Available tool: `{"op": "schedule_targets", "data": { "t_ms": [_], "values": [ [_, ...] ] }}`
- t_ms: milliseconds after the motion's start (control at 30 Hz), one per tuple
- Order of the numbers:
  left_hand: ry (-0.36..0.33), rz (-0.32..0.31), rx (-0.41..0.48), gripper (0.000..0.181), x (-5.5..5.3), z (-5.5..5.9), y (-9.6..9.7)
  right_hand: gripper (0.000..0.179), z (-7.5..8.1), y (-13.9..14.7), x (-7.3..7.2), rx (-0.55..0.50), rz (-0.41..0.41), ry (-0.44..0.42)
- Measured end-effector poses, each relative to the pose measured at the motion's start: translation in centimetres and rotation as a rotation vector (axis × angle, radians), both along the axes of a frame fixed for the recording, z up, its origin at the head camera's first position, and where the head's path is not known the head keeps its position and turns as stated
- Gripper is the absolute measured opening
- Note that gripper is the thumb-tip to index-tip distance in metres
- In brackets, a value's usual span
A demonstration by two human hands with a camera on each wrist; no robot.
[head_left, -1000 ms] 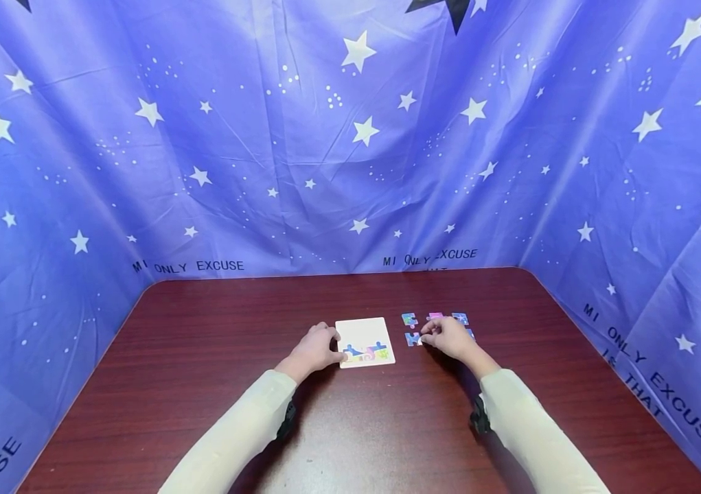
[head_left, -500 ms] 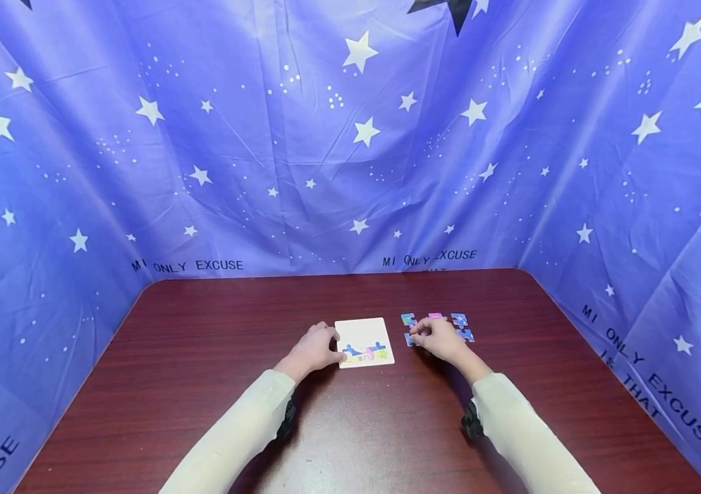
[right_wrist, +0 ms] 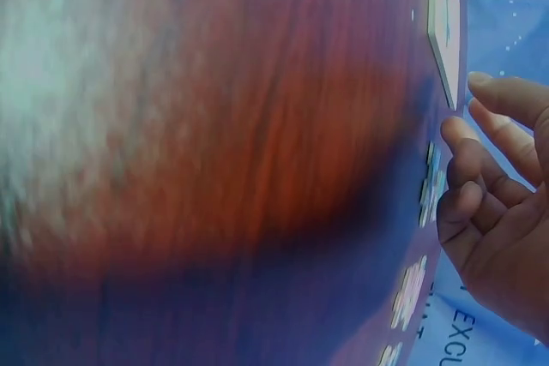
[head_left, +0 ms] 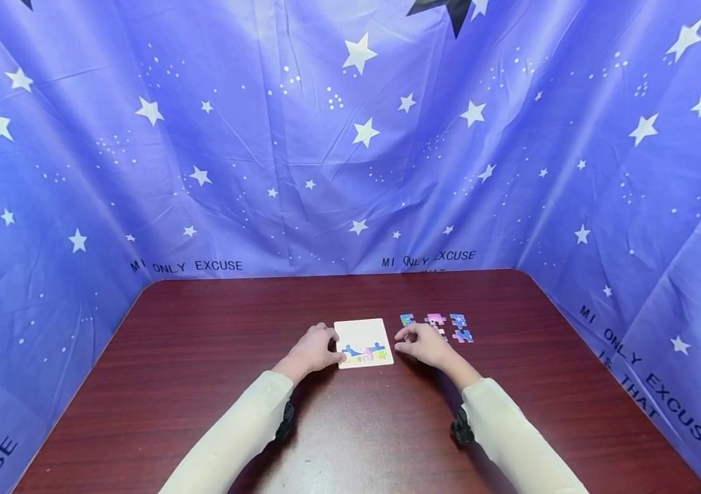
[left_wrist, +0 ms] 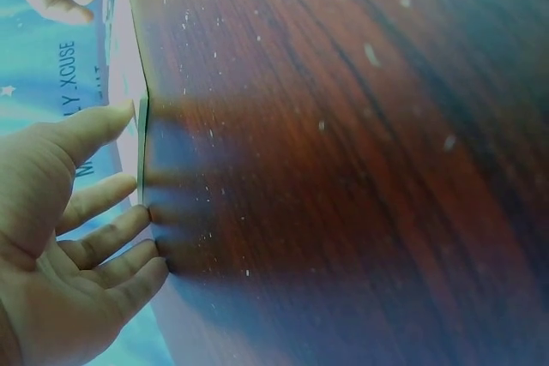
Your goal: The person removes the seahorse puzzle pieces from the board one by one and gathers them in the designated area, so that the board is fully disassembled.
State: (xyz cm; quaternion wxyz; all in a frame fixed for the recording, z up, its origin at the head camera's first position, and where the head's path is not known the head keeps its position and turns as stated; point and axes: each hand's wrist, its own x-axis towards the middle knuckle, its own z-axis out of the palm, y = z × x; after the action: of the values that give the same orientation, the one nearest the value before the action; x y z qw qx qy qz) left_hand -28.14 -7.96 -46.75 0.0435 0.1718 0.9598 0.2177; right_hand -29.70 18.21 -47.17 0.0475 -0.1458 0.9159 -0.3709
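Note:
The left hand [head_left: 309,346] grips the left side of a square, cream-coloured puzzle board [head_left: 359,331], thumb at the near corner and fingers along the edge. Colourful jigsaw pieces [head_left: 365,355] fill the board's near strip; its far part is bare. Just right of the board hovers the right hand [head_left: 421,343], palm down, thumb and index extended towards the board's edge. In the right wrist view, thumb and index [right_wrist: 485,83] look slightly apart; I cannot tell whether a small piece is between them. Behind the hand lie a pink piece [head_left: 435,319] and blue pieces [head_left: 463,336].
A green and blue piece [head_left: 408,318] lies beyond the right fingertips, and another blue piece [head_left: 458,320] sits at the far right of the group. The dark red wooden table [head_left: 233,315] is enclosed by a blue star-patterned curtain [head_left: 301,165] at the back and sides.
The right hand has moved left from the loose pieces to beside the board's right edge, uncovering the pink and right-hand pieces. The left hand stays on the board.

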Motion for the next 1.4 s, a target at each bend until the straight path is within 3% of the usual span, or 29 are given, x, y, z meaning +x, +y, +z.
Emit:
{"op": "schedule_targets", "data": {
  "t_ms": [433,700,933,1400],
  "values": [
    [0.022,-0.023,-0.001,0.039,0.2,0.0,0.0,0.016,-0.3,-1.4,0.6,0.001,0.03,-0.036],
    [0.056,-0.152,-0.019,0.041,0.7,0.3,0.2,0.018,-0.3,-1.9,0.5,0.015,0.044,-0.06],
    [0.101,-0.243,-0.092,0.035,1.2,0.4,0.2,0.021,-0.1,-2.4,0.5,0.029,0.057,-0.077],
    [0.187,-0.299,-0.103,0.027,0.9,-0.9,0.1,0.027,-0.1,-2.6,0.4,0.031,0.083,-0.07]
  ]
}}
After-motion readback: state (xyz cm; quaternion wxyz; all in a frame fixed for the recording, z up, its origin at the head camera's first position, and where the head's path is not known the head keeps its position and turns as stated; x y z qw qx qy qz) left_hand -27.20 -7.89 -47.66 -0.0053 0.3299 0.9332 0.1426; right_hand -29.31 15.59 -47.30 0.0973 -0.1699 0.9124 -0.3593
